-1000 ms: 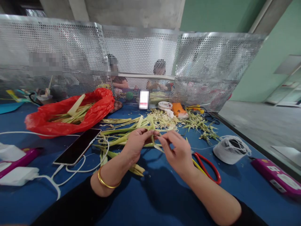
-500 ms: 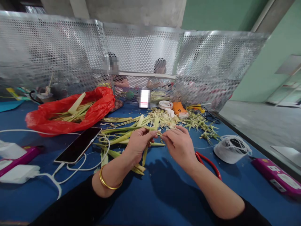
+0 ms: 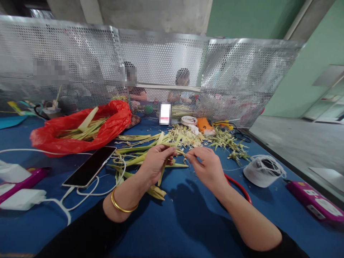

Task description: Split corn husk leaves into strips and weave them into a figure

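My left hand (image 3: 157, 163) pinches a yellow-green leaf strip (image 3: 179, 151) between thumb and fingers, above the middle of the blue table. Close to its right, my right hand (image 3: 205, 166) has thumb and forefinger closed on the strip's thin end. Part of the strip is hidden by my fingers. Long green and yellow leaves (image 3: 134, 158) lie under and left of my left hand. Beyond both hands are pale leaf scraps (image 3: 188, 135), with a heap of small green sprigs (image 3: 233, 145) to their right. Partly behind my right forearm lies a red curved handle (image 3: 242, 188).
A red plastic bag (image 3: 67, 145) of leaves and a phone (image 3: 90, 166) with white cables are at left. White cord (image 3: 264, 173) and a purple power strip (image 3: 314, 200) sit at right. A perforated metal screen (image 3: 163, 50) stands behind, with people beyond it.
My hands have drawn slightly apart: the left moved a little left, the right a little right and down. The thin end of the strip shows more between them.
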`<state>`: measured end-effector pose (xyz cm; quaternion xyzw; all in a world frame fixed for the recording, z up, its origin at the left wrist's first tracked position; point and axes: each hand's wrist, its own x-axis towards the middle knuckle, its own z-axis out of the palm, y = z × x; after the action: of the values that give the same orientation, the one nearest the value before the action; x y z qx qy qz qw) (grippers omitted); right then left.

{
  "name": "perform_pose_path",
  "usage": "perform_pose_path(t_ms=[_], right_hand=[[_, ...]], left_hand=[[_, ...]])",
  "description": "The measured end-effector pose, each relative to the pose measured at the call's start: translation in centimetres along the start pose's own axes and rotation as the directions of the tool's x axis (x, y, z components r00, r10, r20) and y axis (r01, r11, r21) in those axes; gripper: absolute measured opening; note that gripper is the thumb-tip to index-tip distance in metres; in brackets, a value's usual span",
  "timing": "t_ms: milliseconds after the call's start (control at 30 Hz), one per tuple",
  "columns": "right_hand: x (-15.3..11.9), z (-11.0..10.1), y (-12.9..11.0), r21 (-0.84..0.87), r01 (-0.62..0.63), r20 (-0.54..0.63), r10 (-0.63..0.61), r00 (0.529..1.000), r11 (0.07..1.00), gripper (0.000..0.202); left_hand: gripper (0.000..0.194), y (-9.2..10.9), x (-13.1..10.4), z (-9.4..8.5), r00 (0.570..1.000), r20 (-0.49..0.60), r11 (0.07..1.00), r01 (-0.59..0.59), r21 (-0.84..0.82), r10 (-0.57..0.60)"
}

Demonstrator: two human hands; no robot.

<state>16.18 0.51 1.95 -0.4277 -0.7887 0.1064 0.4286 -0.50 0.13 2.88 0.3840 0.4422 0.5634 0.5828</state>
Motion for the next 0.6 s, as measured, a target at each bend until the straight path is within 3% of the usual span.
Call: perform_pose_path(t_ms=[100, 233, 300, 400, 500, 600], right_hand=[[0.3, 0.2, 0.4, 0.263, -0.225, 0.079, 0.212, 0.974, 0.938, 0.025], [0.3, 0.6, 0.3, 0.574, -0.409, 0.179, 0.379, 0.908, 0.709, 0.029], [0.2, 0.7, -0.1, 0.641, -0.421, 0.179, 0.409, 0.895, 0.641, 0.028], [0.0, 1.1, -0.6, 0.675, -0.422, 0.136, 0.459, 0.878, 0.605, 0.022], [-0.2, 1.7, -0.5, 0.679, -0.402, 0.074, 0.487, 0.87, 0.615, 0.021], [-0.4, 2.2, 0.1, 0.653, -0.366, 0.005, 0.479, 0.878, 0.663, 0.022]], left_hand=[[0.023, 0.3, -0.6, 0.1, 0.989, 0.117, 0.994, 0.075, 0.085, -0.085], [0.034, 0.4, -1.6, 0.6, 0.94, 0.242, 0.964, 0.2, 0.178, -0.239], [0.037, 0.1, -1.8, 0.8, 0.936, 0.249, 0.958, 0.201, 0.205, -0.25], [0.037, -0.5, -2.0, 1.2, 0.972, 0.16, 0.954, 0.126, 0.273, -0.175], [0.038, -1.0, -2.0, 1.5, 0.989, 0.099, 0.936, 0.067, 0.346, -0.107], [0.038, -1.2, -1.9, 1.5, 0.986, 0.126, 0.923, 0.055, 0.381, -0.11]])
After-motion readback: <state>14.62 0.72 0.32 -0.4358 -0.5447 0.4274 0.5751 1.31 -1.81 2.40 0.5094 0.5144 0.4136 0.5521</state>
